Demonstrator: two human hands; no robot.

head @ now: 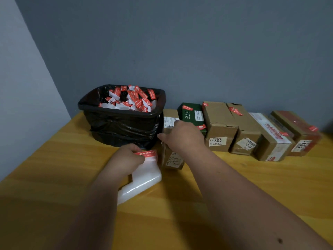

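A small brown cardboard box [172, 160] with white labels stands on the wooden table [243, 186] just right of the bin. My right hand [182, 137] grips it from above, fingers curled over its top. My left hand [126, 160] pinches a red sticker strip [146, 153] at the top of a white stack of sticker sheets [144, 179] lying on the table in front of the bin.
A bin lined with a black bag [124, 127] holds several torn red and white sticker backings [131, 100]. A row of parcels runs right along the wall: a green box [191, 114], several brown boxes [219, 127], and a reddish box [299, 134].
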